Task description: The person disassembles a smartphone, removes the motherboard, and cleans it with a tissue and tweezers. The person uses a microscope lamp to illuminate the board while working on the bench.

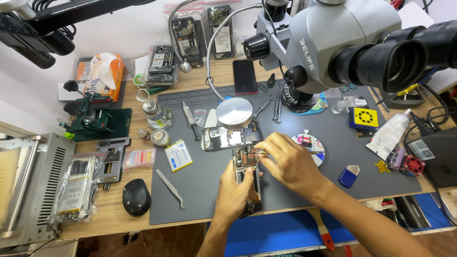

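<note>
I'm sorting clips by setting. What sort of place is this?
Most likely a phone repair bench. A stereo microscope hangs over a grey work mat, the left hand and right hand work on an opened phone, and tweezers lie nearby.

Matt grey rubbery mat [304, 185] over a pale wooden bench top [112, 214] with visible grain. Brushed metal disc [234, 113], dull sheen, on a ribbed flexible metal neck [213, 57]. Smooth grey painted metal microscope [342, 38] with black rubber eyepieces [395, 62]. Bare metal and circuit board inside the opened phone [247, 166]. Polished steel tweezers [170, 188]. Matt black plastic mouse [136, 196]. Glossy black glass phone [244, 76]. Clear crinkled plastic bag [76, 188]. Glass bottle [157, 114] with metal cap. Shiny yellow plastic box [364, 117]. Perforated grey sheet-metal machine [45, 185].
</note>
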